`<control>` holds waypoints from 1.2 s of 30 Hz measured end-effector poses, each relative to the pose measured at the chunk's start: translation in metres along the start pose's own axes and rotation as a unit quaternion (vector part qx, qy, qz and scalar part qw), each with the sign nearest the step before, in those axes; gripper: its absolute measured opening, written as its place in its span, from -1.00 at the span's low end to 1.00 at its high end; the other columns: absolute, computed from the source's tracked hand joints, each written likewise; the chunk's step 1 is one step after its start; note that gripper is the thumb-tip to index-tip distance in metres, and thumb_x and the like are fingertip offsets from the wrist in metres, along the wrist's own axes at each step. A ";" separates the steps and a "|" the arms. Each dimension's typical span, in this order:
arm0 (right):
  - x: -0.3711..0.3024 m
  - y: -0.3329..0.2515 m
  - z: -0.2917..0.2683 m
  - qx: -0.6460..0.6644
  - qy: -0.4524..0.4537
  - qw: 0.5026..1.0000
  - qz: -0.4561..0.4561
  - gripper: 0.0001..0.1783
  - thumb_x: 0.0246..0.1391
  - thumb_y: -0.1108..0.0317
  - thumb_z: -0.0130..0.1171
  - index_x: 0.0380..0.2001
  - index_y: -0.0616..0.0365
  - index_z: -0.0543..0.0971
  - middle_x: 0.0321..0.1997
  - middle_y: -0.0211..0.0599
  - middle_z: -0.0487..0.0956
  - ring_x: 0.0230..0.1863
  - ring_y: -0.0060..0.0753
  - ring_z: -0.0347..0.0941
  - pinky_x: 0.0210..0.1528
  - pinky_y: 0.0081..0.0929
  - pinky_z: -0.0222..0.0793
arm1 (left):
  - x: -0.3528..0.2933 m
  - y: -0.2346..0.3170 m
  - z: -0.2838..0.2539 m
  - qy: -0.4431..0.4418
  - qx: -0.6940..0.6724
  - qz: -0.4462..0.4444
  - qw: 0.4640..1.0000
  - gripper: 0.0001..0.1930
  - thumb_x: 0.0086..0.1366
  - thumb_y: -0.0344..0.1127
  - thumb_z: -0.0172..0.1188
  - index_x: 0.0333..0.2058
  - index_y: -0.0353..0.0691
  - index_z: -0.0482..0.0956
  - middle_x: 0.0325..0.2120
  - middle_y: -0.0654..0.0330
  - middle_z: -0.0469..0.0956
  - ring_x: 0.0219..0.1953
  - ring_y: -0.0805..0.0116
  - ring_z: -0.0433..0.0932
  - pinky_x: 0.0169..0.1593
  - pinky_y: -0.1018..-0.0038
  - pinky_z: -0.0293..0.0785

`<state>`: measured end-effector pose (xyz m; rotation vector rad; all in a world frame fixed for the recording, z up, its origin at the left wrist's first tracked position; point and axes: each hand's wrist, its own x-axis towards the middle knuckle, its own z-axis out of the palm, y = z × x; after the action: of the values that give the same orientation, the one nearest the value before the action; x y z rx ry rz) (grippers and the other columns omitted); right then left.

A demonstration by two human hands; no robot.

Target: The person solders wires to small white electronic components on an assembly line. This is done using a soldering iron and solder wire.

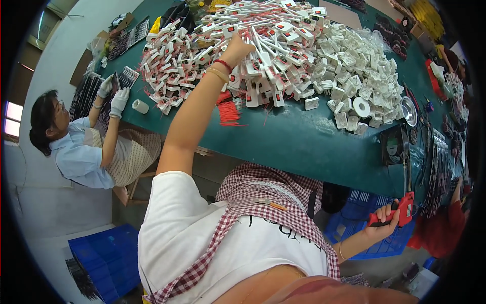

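Observation:
My left hand (237, 50) reaches far across the table onto the heap of white plastic pieces with stick-like stems and thin red wires (268, 61). Its fingertips are bent down among the pieces, so whether they grip one is hidden. Off to the right, past the table's near edge, my right hand (383, 224) is closed round the handle of a red and black soldering gun (405, 209). The gun's long thin metal rod points up beside a dark open-topped box (394, 144) on the table.
Right of the heap lie many white plastic housings (354, 71), a white ring (361, 106) and a metal bowl (409, 111). Cut red wires (229, 112) and a white roll (140, 106) lie nearer. A co-worker in gloves (119, 101) sits left. Blue crates (349, 228) stand below the table.

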<state>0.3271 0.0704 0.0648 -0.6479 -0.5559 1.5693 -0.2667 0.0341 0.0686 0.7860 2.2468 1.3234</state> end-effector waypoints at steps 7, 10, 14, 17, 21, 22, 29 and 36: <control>0.000 0.000 -0.003 0.014 -0.007 1.000 0.007 -0.64 0.21 0.31 -0.09 -0.01 0.35 0.32 -0.58 -0.35 0.27 -0.69 -0.65 0.12 -0.66 -0.71 0.16 | 0.009 -0.011 0.007 0.055 -0.026 -0.052 0.997 -0.37 0.08 -0.33 0.15 0.00 -0.56 0.04 -0.34 -0.09 0.44 -0.35 0.24 0.50 -0.35 0.37 0.42; -0.002 -0.002 -0.005 0.012 -0.002 1.000 0.005 -0.64 0.21 0.31 -0.09 -0.02 0.34 0.32 -0.58 -0.34 0.27 -0.68 -0.65 0.13 -0.66 -0.71 0.15 | 0.009 -0.016 0.009 0.095 -0.021 -0.039 0.994 -0.37 0.05 -0.36 0.16 -0.01 -0.54 0.02 -0.28 -0.21 0.47 -0.26 0.07 0.54 -0.19 0.34 0.47; -0.001 -0.003 -0.012 0.010 -0.014 1.000 0.009 -0.64 0.21 0.30 -0.08 -0.02 0.33 0.33 -0.58 -0.35 0.27 -0.68 -0.66 0.13 -0.65 -0.71 0.15 | 0.006 -0.031 0.015 0.142 0.024 0.072 0.987 -0.40 0.03 -0.40 0.17 -0.01 -0.50 0.08 -0.28 -0.16 0.47 -0.24 0.07 0.54 -0.15 0.35 0.47; -0.002 -0.001 -0.012 -0.001 0.018 1.000 -0.004 -0.64 0.21 0.30 -0.09 -0.02 0.32 0.33 -0.59 -0.36 0.26 -0.68 -0.66 0.12 -0.65 -0.71 0.15 | -0.003 -0.028 0.022 0.166 0.011 0.152 0.974 -0.44 0.04 -0.45 0.17 -0.03 -0.50 0.12 -0.27 -0.09 0.49 -0.30 0.15 0.56 -0.21 0.38 0.49; 0.001 0.001 -0.009 0.012 0.003 1.000 0.014 -0.64 0.21 0.29 -0.08 -0.02 0.32 0.34 -0.59 -0.37 0.26 -0.68 -0.66 0.12 -0.65 -0.71 0.14 | -0.002 -0.030 0.016 0.118 -0.166 0.035 0.978 -0.74 0.12 -0.41 0.14 -0.25 -0.39 0.33 -0.49 0.13 0.48 -0.59 0.39 0.47 -0.47 0.51 0.44; 0.001 0.002 -0.007 0.011 0.008 1.000 0.016 -0.64 0.21 0.29 -0.08 -0.03 0.32 0.35 -0.60 -0.37 0.25 -0.68 -0.66 0.12 -0.65 -0.71 0.14 | -0.001 -0.030 0.014 0.116 -0.126 0.015 0.985 -0.85 0.15 -0.41 0.11 -0.35 -0.35 0.38 -0.62 0.21 0.46 -0.69 0.43 0.42 -0.54 0.52 0.41; 0.001 0.005 -0.010 0.025 0.017 0.999 0.027 -0.65 0.21 0.29 -0.08 -0.03 0.31 0.37 -0.60 -0.38 0.25 -0.68 -0.67 0.12 -0.65 -0.71 0.13 | 0.005 -0.024 0.015 0.103 -0.311 0.004 0.945 -0.88 0.16 -0.41 0.02 -0.44 -0.37 0.42 -0.71 0.20 0.42 -0.80 0.45 0.34 -0.73 0.51 0.27; 0.000 0.007 -0.013 0.013 0.034 0.999 0.017 -0.67 0.20 0.30 -0.07 -0.06 0.31 0.37 -0.59 -0.40 0.24 -0.69 -0.67 0.10 -0.65 -0.72 0.13 | 0.010 -0.037 0.006 0.058 -0.349 0.024 0.935 -0.84 0.24 -0.38 -0.04 -0.31 -0.31 0.48 -0.50 0.16 0.56 -0.75 0.59 0.25 -0.67 0.61 0.22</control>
<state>0.3314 0.0697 0.0506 -0.6909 -0.4749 1.5778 -0.2808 0.0301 0.0324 0.5035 1.6309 2.0499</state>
